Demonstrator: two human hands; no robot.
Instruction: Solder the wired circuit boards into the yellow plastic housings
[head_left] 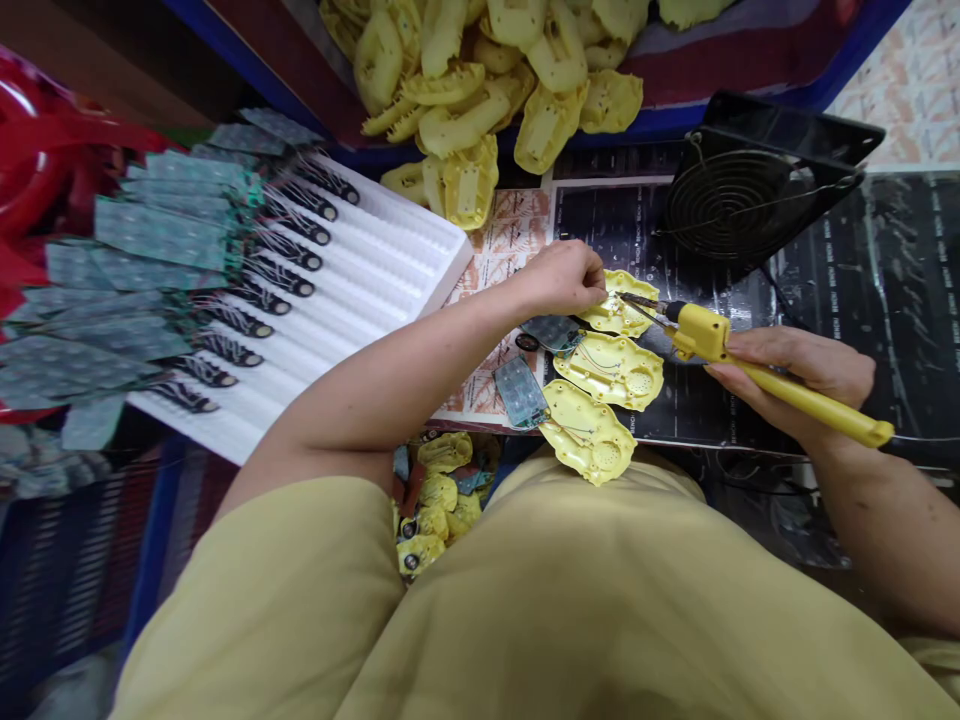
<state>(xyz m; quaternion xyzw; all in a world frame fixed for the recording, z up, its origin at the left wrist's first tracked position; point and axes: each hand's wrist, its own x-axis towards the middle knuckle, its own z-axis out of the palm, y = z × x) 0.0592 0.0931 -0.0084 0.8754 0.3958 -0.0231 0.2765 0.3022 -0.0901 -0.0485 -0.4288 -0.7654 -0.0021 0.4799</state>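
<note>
My right hand [802,378] is closed round a yellow soldering iron [780,385]. Its dark tip reaches left over the farthest yellow plastic shell [621,312]. At that shell's left side my left hand [568,278] has its fingers pinched together; whatever they hold is hidden. Nearer to me lie a second yellow shell [611,368] and a third shell [589,430], each with thin wires inside. A green circuit board [520,392] is wired to the third shell, and another circuit board [553,332] lies beside the upper two, next to a small black round part [527,342].
A white ridged foam block [390,240] at left carries rows of wired boards [161,220] with black round parts. A crate [667,120] of yellow shells stands at the back. A black fan [739,190] sits back right. More yellow parts [435,500] lie below the table edge.
</note>
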